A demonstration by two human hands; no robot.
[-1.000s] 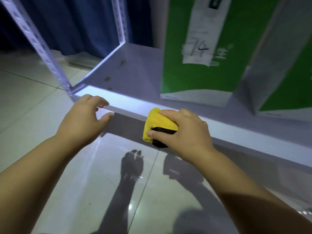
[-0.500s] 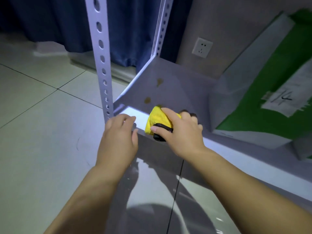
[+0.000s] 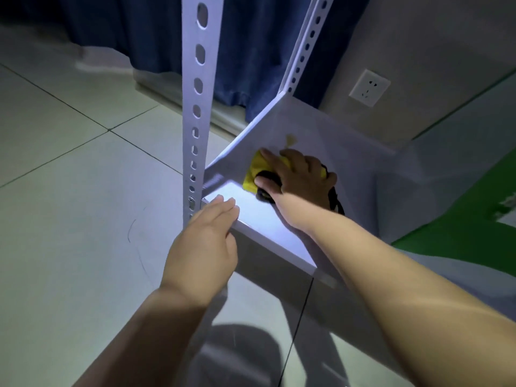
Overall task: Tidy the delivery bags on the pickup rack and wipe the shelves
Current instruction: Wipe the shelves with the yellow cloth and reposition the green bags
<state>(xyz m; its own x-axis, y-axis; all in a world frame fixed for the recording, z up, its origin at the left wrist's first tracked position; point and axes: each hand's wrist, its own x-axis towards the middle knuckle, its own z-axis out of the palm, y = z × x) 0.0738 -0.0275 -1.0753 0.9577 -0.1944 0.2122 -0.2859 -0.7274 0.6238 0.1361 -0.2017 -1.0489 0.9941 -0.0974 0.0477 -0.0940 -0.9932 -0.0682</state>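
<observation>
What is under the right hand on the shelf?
A yellow cloth with a black part, which the right hand holds against the shelf. A brown stain shows just beyond the hand. The shelf surface beneath the cloth is covered, so any dirt there cannot be seen.

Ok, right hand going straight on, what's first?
Probably the yellow cloth it grips reaches the left edge of the grey metal shelf; the brownish stain sits just right of it, depth unclear.

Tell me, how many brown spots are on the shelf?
1: a brown spot on the shelf, just beyond the yellow cloth that the right hand grips. Others may be hidden under cloth and hand.
</observation>
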